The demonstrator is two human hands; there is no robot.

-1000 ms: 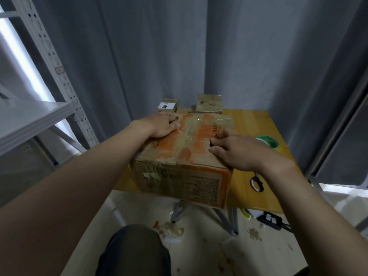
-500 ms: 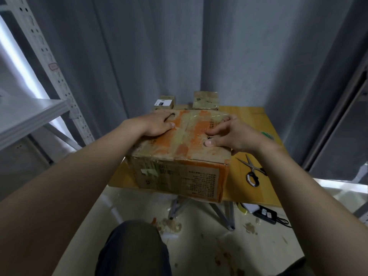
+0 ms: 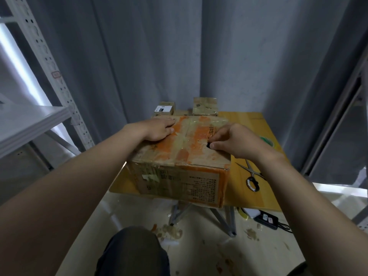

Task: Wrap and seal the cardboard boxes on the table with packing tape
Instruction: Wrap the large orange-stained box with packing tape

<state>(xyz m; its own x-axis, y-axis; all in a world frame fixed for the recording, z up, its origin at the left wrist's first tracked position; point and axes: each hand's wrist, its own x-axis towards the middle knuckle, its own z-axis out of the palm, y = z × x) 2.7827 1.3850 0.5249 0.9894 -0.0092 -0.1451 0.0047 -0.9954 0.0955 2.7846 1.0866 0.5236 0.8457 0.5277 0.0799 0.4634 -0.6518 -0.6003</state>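
A large worn cardboard box (image 3: 185,154) with orange print and glossy tape on its top stands at the near edge of the wooden table (image 3: 256,126). My left hand (image 3: 159,128) lies flat on the box's far left top, fingers spread. My right hand (image 3: 233,142) rests on the right side of the top, fingers curled, thumb and forefinger pinched beside a small dark hole in the lid. A green tape roll (image 3: 267,140) shows behind my right wrist, mostly hidden. Two small cardboard boxes (image 3: 205,109) (image 3: 164,109) stand at the table's far edge.
Scissors (image 3: 252,176) lie on the table right of the big box. A white metal shelf rack (image 3: 33,80) stands at the left. Grey curtains hang behind. A power strip (image 3: 266,218) and tape scraps lie on the floor under the table. My knee (image 3: 133,253) is below.
My right hand has slid toward the box's right side and its fingers have curled into a pinch by the hole. The left hand has stayed flat on the lid.
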